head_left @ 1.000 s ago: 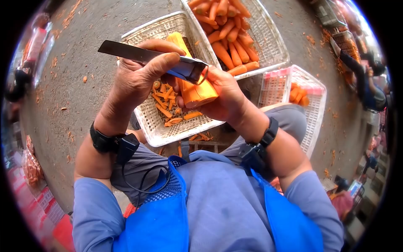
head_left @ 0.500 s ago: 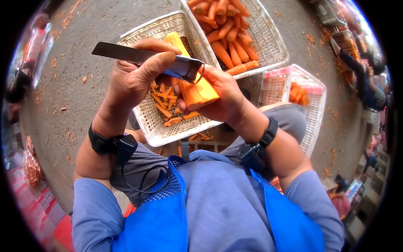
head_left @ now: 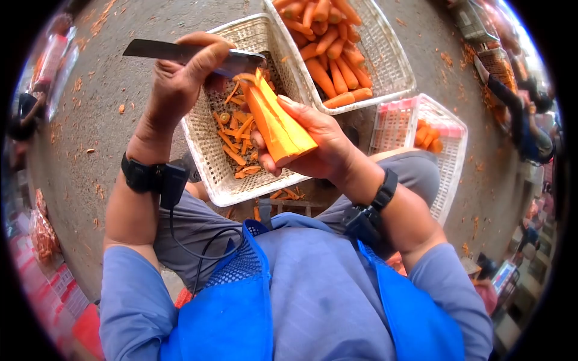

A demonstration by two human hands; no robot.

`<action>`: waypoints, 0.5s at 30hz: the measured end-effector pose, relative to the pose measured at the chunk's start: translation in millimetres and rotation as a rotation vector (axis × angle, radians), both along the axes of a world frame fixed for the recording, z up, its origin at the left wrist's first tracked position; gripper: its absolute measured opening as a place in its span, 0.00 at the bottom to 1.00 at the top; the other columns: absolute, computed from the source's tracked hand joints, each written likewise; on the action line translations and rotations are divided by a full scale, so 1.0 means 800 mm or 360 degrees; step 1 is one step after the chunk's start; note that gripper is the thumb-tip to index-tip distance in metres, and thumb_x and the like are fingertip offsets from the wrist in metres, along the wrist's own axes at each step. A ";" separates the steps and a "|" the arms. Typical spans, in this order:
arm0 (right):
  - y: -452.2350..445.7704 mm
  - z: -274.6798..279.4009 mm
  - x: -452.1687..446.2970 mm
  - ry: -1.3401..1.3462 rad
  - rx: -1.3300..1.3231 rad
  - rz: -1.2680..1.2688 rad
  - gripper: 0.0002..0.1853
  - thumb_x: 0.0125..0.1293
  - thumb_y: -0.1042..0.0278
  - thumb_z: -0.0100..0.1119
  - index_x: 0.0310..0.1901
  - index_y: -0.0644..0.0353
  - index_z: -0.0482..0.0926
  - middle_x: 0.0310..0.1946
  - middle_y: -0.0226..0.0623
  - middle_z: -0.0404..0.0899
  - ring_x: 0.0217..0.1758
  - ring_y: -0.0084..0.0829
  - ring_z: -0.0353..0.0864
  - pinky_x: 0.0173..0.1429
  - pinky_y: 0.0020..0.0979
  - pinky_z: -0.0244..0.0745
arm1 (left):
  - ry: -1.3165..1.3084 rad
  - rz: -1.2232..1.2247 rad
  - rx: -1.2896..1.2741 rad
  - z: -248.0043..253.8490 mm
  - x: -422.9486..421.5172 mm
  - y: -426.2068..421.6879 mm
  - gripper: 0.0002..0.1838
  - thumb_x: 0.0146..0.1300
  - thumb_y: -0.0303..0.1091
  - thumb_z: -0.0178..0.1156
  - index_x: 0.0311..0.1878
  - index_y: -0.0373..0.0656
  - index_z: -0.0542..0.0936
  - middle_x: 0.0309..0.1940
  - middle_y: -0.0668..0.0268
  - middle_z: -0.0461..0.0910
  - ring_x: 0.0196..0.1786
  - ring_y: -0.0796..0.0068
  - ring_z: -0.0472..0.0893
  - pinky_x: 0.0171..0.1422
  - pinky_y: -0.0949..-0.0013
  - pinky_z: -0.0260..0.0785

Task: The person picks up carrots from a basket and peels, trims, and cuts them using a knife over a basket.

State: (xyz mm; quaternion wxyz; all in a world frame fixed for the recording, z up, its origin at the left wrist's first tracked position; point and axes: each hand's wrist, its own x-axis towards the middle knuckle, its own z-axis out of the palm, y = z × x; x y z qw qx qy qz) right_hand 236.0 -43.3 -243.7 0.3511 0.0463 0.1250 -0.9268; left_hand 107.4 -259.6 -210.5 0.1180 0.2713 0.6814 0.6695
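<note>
My right hand (head_left: 316,135) wraps round a thick, tapering orange carrot (head_left: 280,129) with pale, flat-cut facets. Its broad end points toward me and its narrow end points up and left. In my left hand (head_left: 189,69) is a long, flat metal peeler (head_left: 159,50), its dark strip sticking out to the left. The peeler's silvery head is just above the carrot's narrow tip, where a curled peel (head_left: 244,77) shows; whether they touch, I cannot tell. Beneath both hands stands a white plastic basket (head_left: 232,195) with orange peelings (head_left: 238,141) in it.
A second white basket (head_left: 394,72) holds a heap of carrots (head_left: 331,45). Right of it, a smaller white and pink basket (head_left: 454,135) contains several orange pieces (head_left: 428,136). Scraps lie on the grey floor (head_left: 120,78). A person (head_left: 530,129) sits at the far right.
My left hand and the peeler have moved up and left, from the carrot's middle to its narrow end. The carrot has turned, showing more of its orange side.
</note>
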 end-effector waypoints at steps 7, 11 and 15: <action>-0.002 0.005 0.004 0.0001 0.0090 0.0034 0.27 0.80 0.45 0.38 0.68 0.58 0.65 0.43 0.51 0.80 0.36 0.47 0.84 0.38 0.41 0.81 | 0.0430 0.0327 -0.0066 0.000 -0.024 -0.021 0.10 0.74 0.39 0.60 0.48 0.45 0.85 0.33 0.66 0.86 0.28 0.85 0.82 0.30 0.82 0.78; 0.001 0.005 0.000 -0.0008 0.0144 0.0012 0.28 0.80 0.45 0.38 0.68 0.60 0.65 0.42 0.49 0.80 0.36 0.47 0.84 0.40 0.40 0.81 | 0.0011 0.0015 0.0050 0.013 0.022 0.002 0.09 0.74 0.38 0.61 0.48 0.45 0.85 0.33 0.67 0.86 0.26 0.86 0.82 0.29 0.83 0.77; 0.000 -0.003 0.004 0.0027 0.0220 -0.0029 0.27 0.80 0.45 0.39 0.67 0.59 0.66 0.42 0.48 0.80 0.36 0.48 0.84 0.40 0.39 0.81 | -0.0330 -0.0163 0.0069 0.014 0.048 0.018 0.08 0.72 0.35 0.63 0.48 0.43 0.84 0.33 0.69 0.86 0.29 0.86 0.83 0.31 0.81 0.78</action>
